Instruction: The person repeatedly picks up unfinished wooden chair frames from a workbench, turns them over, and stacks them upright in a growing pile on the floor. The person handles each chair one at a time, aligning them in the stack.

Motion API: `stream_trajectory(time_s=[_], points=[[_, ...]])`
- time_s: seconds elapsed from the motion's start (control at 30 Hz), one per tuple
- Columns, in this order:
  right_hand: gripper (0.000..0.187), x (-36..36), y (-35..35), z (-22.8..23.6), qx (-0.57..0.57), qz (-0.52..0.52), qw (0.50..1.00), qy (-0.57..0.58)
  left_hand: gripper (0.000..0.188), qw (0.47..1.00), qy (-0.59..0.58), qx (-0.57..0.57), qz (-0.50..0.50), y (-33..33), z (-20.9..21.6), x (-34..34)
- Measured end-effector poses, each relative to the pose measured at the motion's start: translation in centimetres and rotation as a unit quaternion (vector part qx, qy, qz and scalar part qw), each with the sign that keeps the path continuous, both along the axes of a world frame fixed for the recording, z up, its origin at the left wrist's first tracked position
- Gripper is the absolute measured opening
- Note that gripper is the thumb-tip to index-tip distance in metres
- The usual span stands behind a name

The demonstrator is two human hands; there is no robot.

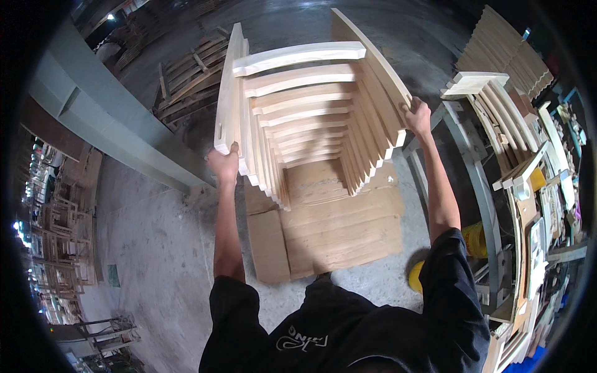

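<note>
A tall stack of pale wooden chair frames (306, 104) stands in front of me, each with two long side posts joined by a slightly curved crosspiece. The topmost chair frame (300, 57) lies nearest to me at the top of the stack. My left hand (224, 163) is closed around the near end of its left post. My right hand (415, 116) grips the near end of the right post, fingers wrapped on its outer edge. Whether this frame still touches the one beneath, I cannot tell. Flattened cardboard (339, 233) lies under the stack.
A grey column (118, 121) rises at the left. On the right stands a metal-legged workbench (479, 180) loaded with curved wooden pieces (507, 118). Yellow containers (415, 276) sit by its legs. Behind the stack, slatted wood (193, 74) lies on the floor.
</note>
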State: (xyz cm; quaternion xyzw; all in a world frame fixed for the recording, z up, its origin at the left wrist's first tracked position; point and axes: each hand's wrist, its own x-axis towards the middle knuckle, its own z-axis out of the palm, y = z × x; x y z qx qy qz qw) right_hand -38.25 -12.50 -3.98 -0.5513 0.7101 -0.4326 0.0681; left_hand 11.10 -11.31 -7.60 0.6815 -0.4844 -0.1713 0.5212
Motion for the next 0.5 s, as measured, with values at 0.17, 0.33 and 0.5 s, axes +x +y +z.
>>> stream_trajectory(time_s=[0.17,0.33,0.5], points=[[0.04,0.2,-0.2,-1.1,-0.05,-0.007,0.998,0.04,0.033,0.999,0.021,-0.019,-0.016,0.0,-0.9,-0.1],[0.038,0.5,0.5,-1.9,-0.062,-0.001,0.998,0.026,0.039,0.999,0.024,-0.04,-0.009,-0.2,-1.8,0.5],[0.039,1.3,0.3,-1.7,-0.038,-0.004,0.999,-0.011,0.052,0.998,0.017,-0.053,-0.016,-0.7,-2.5,1.6]])
